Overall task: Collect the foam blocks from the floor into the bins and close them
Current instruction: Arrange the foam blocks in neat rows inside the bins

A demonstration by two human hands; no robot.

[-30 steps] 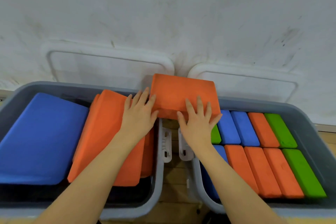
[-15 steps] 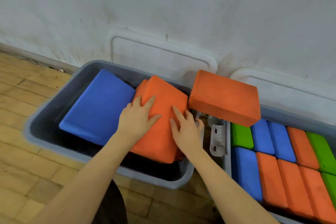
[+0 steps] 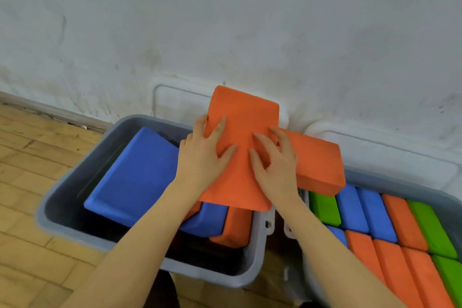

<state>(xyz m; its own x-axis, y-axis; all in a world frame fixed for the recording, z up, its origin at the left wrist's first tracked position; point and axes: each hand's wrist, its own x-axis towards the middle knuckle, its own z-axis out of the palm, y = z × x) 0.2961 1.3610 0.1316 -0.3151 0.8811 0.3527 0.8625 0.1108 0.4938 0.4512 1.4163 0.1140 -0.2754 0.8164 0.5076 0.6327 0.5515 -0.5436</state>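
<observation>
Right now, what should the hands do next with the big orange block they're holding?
Probably lower the orange block flat into the left bin. Both hands hold it tilted above the blue block, and the bin can't close while it sticks up.

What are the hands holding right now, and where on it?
Both hands, left and right, grip the large orange foam block by its long side edges, near its middle.

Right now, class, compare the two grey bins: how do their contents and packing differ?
The left bin holds a few big blue and orange blocks lying tilted and overlapping; the right bin holds many smaller blocks packed flat in neat rows. Only the right bin contains green blocks. Both hands work over the left bin, none over the right. Both bins are grey and open.
</observation>
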